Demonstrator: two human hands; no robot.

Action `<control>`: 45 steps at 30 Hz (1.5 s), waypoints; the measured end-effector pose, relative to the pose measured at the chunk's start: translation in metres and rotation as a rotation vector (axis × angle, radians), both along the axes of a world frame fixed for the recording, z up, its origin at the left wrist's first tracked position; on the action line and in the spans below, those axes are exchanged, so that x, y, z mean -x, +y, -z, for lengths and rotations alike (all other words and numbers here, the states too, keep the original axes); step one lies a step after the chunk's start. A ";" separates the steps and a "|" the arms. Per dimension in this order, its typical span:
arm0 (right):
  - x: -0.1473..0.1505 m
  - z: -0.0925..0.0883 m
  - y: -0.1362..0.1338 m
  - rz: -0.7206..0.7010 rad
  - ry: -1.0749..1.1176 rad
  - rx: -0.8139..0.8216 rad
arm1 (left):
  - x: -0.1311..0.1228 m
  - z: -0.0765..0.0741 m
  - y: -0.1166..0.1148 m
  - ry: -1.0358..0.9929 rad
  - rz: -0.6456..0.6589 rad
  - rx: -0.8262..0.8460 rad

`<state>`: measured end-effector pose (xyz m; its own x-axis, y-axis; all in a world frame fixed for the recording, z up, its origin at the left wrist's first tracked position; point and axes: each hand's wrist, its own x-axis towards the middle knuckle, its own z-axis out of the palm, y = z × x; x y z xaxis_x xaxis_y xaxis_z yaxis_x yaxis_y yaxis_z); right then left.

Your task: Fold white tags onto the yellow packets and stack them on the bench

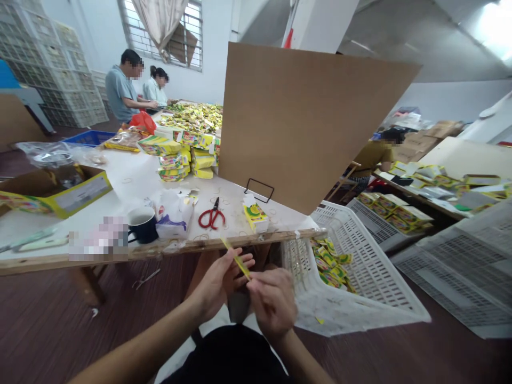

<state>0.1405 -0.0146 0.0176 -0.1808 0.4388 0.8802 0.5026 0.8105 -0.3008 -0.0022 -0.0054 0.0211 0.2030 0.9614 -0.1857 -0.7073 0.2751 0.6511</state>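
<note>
Both my hands meet low in front of me, below the table's front edge. My left hand point(222, 280) pinches a thin yellow strip point(236, 260) that slants up to the left. My right hand point(272, 301) is closed on the strip's lower end, knuckles toward me. On the white table point(132, 181) just above lie red-handled scissors point(212, 216), a small yellow-green packet point(256, 216) and scattered rubber bands. A white plastic crate point(360, 277) tilted against the table at my right holds several yellow-green packets point(330, 264).
A big cardboard sheet point(304, 117) stands on the table. Stacked packets point(180, 154), a dark mug point(142, 224), a tissue pack point(174, 216) and an open carton point(56, 189) sit on the left. Two people point(134, 85) work at the far end; another person point(376, 152) sits at the right.
</note>
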 end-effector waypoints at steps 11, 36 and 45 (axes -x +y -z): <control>0.011 0.000 0.006 -0.054 0.126 0.673 | 0.010 0.015 -0.009 0.017 -0.037 0.010; 0.013 0.006 0.020 -0.159 0.197 0.884 | 0.015 0.027 -0.013 0.291 0.042 -0.106; 0.006 0.024 0.022 -0.195 0.270 0.969 | 0.021 0.030 -0.010 0.535 -0.082 -0.267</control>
<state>0.1349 0.0073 -0.0065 -0.1733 0.9675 0.1844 0.2068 0.2188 -0.9536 -0.0236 -0.0157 -0.0088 0.0716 0.9974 0.0085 -0.2744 0.0116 0.9615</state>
